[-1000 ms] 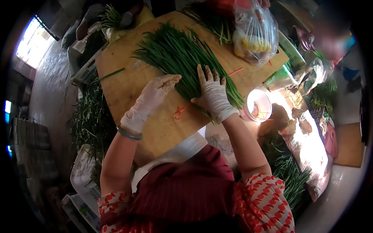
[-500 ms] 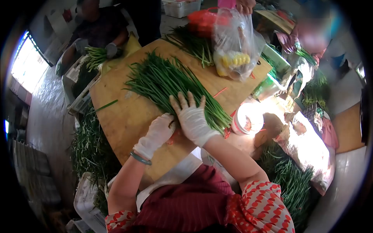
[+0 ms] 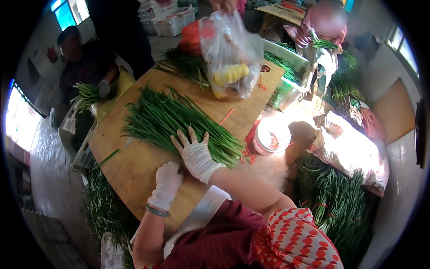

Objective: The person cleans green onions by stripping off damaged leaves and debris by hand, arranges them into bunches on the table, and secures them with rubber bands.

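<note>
A broad bunch of green garlic chives (image 3: 179,121) lies across the wooden board (image 3: 134,166), leaves to the far left and pale stalk ends to the right. My right hand (image 3: 196,157), in a thin white glove, rests on the near side of the bunch with its fingers spread. Just left of it, my gloved left hand (image 3: 168,180) is curled closed at the board, a bangle (image 3: 158,211) at its wrist. Whether anything is inside those fingers is hidden. A loose green stalk (image 3: 109,157) lies near the board's left edge.
Another person's hand (image 3: 224,4) holds a clear plastic bag (image 3: 233,49) with corn over the board. A white tub (image 3: 271,135) with red ties stands at right. Chives (image 3: 331,201) pile up below. Two other people hold chives, at left and far right.
The whole view has shifted, with the board now lower and more to the left. My right hand stays spread on the chives; my left hand remains closed and sits slightly farther from them.
</note>
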`<control>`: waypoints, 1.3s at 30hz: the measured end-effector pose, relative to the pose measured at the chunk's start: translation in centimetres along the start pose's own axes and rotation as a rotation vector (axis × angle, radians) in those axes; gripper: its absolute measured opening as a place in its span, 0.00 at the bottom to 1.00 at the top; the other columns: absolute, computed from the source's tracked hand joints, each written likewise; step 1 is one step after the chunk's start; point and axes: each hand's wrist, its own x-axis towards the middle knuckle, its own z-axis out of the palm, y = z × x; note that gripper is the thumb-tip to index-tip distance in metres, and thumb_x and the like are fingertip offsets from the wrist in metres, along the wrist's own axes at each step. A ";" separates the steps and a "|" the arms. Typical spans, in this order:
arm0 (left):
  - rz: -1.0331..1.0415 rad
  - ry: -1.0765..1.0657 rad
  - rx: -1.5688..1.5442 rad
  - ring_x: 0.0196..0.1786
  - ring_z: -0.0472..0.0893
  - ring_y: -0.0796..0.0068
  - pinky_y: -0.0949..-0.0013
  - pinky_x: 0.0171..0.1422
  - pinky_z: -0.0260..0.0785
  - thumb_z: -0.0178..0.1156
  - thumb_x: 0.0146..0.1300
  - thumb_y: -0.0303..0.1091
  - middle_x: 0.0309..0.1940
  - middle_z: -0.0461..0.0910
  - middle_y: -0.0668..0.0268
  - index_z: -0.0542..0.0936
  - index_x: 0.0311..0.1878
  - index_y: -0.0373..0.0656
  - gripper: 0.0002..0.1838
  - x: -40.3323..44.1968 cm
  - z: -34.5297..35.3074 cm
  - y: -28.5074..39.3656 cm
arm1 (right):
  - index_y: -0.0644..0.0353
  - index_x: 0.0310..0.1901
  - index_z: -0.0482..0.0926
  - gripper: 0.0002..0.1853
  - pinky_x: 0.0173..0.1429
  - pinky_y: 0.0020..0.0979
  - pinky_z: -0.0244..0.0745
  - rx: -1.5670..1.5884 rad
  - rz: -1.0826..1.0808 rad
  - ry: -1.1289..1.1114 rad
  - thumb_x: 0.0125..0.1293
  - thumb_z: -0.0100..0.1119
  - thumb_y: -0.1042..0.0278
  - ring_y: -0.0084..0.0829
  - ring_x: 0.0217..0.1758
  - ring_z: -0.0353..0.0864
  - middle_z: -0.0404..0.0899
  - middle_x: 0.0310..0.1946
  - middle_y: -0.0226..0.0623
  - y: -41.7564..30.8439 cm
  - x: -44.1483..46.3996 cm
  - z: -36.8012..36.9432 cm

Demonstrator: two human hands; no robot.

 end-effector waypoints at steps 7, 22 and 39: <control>-0.004 0.013 -0.055 0.38 0.78 0.57 0.57 0.43 0.68 0.60 0.49 0.36 0.30 0.79 0.58 0.79 0.28 0.43 0.07 -0.1 -0.2 0.3 | 0.49 0.70 0.47 0.36 0.61 0.67 0.49 0.015 0.061 -0.024 0.60 0.48 0.68 0.47 0.72 0.45 0.45 0.70 0.36 1.2 0.3 -0.9; 0.013 -0.079 -0.365 0.36 0.80 0.61 0.64 0.43 0.70 0.61 0.53 0.38 0.33 0.81 0.56 0.81 0.38 0.38 0.14 -1.4 -5.2 -0.9 | 0.54 0.70 0.43 0.52 0.62 0.64 0.50 0.241 -0.137 -0.039 0.47 0.66 0.55 0.53 0.71 0.47 0.48 0.68 0.47 3.6 -3.2 -4.5; 0.057 -0.141 -0.245 0.40 0.78 0.57 0.60 0.46 0.69 0.57 0.55 0.44 0.34 0.79 0.59 0.81 0.37 0.43 0.15 1.7 -5.1 0.1 | 0.62 0.66 0.53 0.43 0.67 0.43 0.53 0.481 0.213 0.006 0.59 0.49 0.36 0.56 0.67 0.54 0.63 0.59 0.58 15.0 0.9 -0.2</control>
